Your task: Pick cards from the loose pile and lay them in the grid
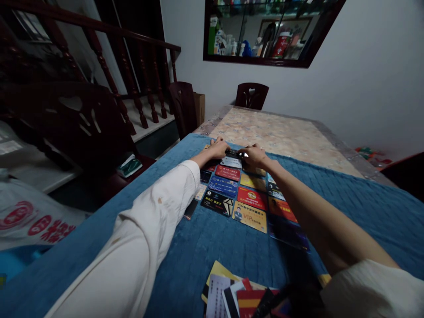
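Both arms reach forward over rows of plastic cards laid on a blue cloth. At the far end of the rows, a dark card lies between my hands. My left hand has curled fingers at its left end, and my right hand pinches its right end. Just nearer are a white card and a red card. Closer in are a blue card, a black VIP card and a gold VIP card. My right forearm hides some cards on the right.
A loose pile of cards lies at the near edge. Beyond the cloth is the patterned tabletop, with a dark wooden chair behind it. More chairs, a stair railing and a white plastic bag are on the left.
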A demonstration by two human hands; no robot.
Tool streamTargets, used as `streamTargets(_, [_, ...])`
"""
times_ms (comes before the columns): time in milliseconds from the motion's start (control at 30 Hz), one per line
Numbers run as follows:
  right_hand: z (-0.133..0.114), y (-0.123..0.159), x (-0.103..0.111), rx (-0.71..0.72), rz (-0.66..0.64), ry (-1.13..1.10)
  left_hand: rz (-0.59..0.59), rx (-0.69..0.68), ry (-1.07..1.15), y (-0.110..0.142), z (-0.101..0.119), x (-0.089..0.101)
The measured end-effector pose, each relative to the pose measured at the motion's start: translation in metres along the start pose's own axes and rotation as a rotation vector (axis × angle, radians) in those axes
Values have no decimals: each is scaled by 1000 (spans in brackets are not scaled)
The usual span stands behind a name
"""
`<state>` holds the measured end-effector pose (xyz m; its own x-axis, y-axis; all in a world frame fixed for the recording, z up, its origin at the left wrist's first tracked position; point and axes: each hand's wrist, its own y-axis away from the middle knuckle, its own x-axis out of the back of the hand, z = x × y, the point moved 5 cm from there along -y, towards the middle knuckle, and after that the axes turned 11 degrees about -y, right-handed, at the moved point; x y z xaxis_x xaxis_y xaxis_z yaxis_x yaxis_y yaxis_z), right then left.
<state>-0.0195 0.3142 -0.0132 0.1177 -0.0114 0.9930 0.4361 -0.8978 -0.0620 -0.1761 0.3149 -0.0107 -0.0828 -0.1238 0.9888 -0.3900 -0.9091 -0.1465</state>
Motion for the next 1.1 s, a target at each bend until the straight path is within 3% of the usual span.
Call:
streamTargets(267, [-5,21,15,46,32,-34,56,-32,-142,23,11,18])
streamTargets(667, [-24,90,40,137,125,-28,124,-129,-64,85,42,31])
streamTargets(1100, [-44,175,44,336,208,-46,173,-268,-16,178,108,49])
